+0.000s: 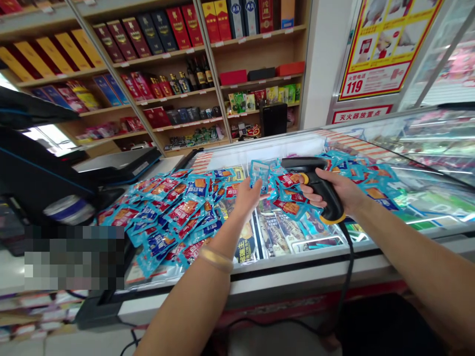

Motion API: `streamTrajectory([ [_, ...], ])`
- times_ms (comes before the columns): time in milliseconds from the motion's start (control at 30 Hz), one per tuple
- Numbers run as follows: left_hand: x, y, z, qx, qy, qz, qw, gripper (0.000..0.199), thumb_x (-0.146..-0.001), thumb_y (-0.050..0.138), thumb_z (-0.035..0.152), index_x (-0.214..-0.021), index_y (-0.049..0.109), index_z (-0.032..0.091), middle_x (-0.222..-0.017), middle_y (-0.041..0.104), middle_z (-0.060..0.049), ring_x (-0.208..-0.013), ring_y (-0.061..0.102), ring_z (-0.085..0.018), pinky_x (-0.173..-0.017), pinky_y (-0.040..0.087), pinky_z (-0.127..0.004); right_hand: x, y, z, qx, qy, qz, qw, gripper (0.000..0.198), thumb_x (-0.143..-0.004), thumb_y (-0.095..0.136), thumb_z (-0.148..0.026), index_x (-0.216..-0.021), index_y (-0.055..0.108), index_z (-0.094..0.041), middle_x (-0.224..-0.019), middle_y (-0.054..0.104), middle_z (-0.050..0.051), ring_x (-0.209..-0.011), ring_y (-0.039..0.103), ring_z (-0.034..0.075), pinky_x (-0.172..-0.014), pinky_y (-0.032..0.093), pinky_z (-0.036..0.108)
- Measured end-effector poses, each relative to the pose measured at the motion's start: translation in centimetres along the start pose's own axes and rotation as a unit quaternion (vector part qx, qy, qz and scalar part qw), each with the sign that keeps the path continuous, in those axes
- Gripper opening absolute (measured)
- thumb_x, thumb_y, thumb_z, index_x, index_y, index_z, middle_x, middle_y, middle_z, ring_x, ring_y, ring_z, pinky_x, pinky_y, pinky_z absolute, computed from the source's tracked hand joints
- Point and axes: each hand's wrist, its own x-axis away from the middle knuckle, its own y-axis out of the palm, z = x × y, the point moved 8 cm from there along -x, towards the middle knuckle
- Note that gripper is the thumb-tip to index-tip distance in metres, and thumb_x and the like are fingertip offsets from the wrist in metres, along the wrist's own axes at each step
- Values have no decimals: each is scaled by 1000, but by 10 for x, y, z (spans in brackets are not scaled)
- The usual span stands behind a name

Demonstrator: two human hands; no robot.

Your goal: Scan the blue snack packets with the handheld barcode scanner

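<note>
My right hand (336,190) is wrapped round the grip of a black and yellow barcode scanner (324,193), whose head points left. Between the fingers of my left hand (248,195) is a small light-blue snack packet (260,173), held upright with a pale printed face toward me. The scanner head is close to the packet's right side, apart from it. Under and around both hands lie many blue snack packets with red or navy labels. The largest heap of packets (181,210) is to the left, and another group (371,173) lies beyond my right hand.
The packets rest on the glass top of a chest freezer (297,269), with wrapped ice creams (274,232) visible below. A black cable (349,267) hangs from the scanner. At left stand a dark checkout machine (33,173) and a scale (118,165). Shelves of boxes (156,34) line the back.
</note>
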Motion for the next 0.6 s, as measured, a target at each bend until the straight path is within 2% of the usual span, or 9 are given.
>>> streamTrajectory([
  [133, -1, 1, -2, -2, -4, -9, 1000, 35, -82, 69, 36, -109, 65, 15, -73, 65, 1, -77, 69, -18, -85, 61, -44, -1, 1, 2, 0, 2, -8, 1000, 20, -87, 59, -38, -90, 56, -19, -69, 51, 2, -50, 41, 11, -39, 35, 20],
  [200, 0, 2, -2, -12, -4, -12, 1000, 37, -84, 66, 35, -114, 64, 15, -82, 68, -2, -79, 70, -20, -83, 61, -44, -1, 0, 3, -3, 4, -7, 1000, 19, -87, 59, -38, -90, 56, -19, -70, 51, 2, -50, 41, 11, -39, 36, 20],
  [300, 2, 6, -1, -32, -9, -23, 999, 40, -91, 55, 34, -126, 58, 14, -111, 69, -10, -90, 71, -23, -81, 61, -44, -2, -1, 2, -13, -1, -1, 1000, 20, -87, 59, -38, -89, 55, -19, -70, 51, 2, -50, 41, 10, -38, 36, 20],
  [367, 4, 9, 4, -43, -1, -28, 999, 46, -97, 44, 38, -136, 51, 15, -133, 60, -14, -104, 68, -26, -81, 61, -42, -3, -1, 1, -22, -9, 4, 1000, 19, -87, 57, -38, -89, 55, -19, -69, 50, 2, -49, 40, 10, -38, 36, 19],
  [433, 6, 7, 17, -76, 43, -23, 996, 50, -100, 33, 43, -141, 47, 17, -145, 51, -13, -119, 61, -27, -85, 59, -40, -5, 2, -1, -31, -18, 9, 999, 18, -88, 56, -37, -88, 56, -19, -68, 50, 2, -48, 39, 10, -38, 36, 19],
  [500, 11, -1, 39, -148, 123, -16, 981, 52, -101, 28, 43, -142, 47, 18, -148, 49, -12, -129, 53, -26, -96, 54, -40, -9, 8, -2, -40, -29, 10, 999, 17, -88, 55, -36, -88, 56, -19, -68, 50, 2, -49, 39, 10, -38, 36, 18],
  [600, 24, -32, 73, -301, 239, 11, 923, 51, -101, 30, 41, -144, 47, 19, -138, 58, -12, -129, 52, -24, -108, 43, -41, -20, 29, 1, -48, -34, -8, 998, 20, -89, 55, -37, -88, 57, -18, -69, 49, 2, -49, 40, 10, -38, 37, 19],
])
